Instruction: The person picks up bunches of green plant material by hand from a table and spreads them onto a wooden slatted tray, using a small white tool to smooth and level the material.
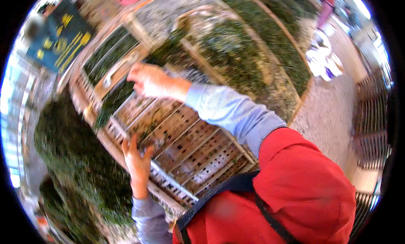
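Observation:
My left hand (138,161) is held at the left edge of a brown tray (192,149), its fingers spread with nothing seen in them. The tray has rows of small dark holes, parted by pale strips. Over the tray's far end is my right hand (152,81), fingers bent and drawn together. Motion blur hides whether anything is between them. Close by the right fingers lie dark green leafy sprigs (116,98) and a wooden strip (122,69) with a small white object (108,80) on it.
Heaped greenery (71,155) stands left of the tray, and more green clumps (230,45) lie beyond. A dark green sheet with yellow print (63,37) is at the far left. White bags (322,60) and dark slatted crates (371,121) are on the right.

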`<state>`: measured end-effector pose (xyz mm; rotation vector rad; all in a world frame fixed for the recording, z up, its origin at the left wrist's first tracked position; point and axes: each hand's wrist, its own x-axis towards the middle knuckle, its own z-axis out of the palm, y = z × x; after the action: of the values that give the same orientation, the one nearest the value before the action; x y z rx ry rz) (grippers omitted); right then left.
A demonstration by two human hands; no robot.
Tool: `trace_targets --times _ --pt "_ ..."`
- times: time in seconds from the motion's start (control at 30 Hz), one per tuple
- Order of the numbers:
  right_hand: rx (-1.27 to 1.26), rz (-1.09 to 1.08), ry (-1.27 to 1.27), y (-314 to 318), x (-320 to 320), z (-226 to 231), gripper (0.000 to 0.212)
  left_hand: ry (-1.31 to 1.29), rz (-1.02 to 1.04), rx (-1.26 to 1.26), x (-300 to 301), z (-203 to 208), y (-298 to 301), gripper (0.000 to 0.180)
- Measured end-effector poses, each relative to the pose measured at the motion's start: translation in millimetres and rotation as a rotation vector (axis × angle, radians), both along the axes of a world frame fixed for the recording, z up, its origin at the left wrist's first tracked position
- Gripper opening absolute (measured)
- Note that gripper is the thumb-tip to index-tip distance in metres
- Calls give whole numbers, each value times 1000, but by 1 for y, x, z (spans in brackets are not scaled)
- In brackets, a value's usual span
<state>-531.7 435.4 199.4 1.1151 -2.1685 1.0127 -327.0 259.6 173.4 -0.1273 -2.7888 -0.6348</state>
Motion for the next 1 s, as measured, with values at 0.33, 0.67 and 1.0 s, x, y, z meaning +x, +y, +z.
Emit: trace_targets --times 0.33,0.67,1.0 --pt "410 -603 -232 227 22 53 45 -132 319 1024 18 -4 -41 12" --pt "-442 -382 -679 245 -6 28 22 8 1093 849 171 -19 -357 24" --pt "-384 207 -861 77 -37 95 26 -2 468 -185 16 50 -158 25"
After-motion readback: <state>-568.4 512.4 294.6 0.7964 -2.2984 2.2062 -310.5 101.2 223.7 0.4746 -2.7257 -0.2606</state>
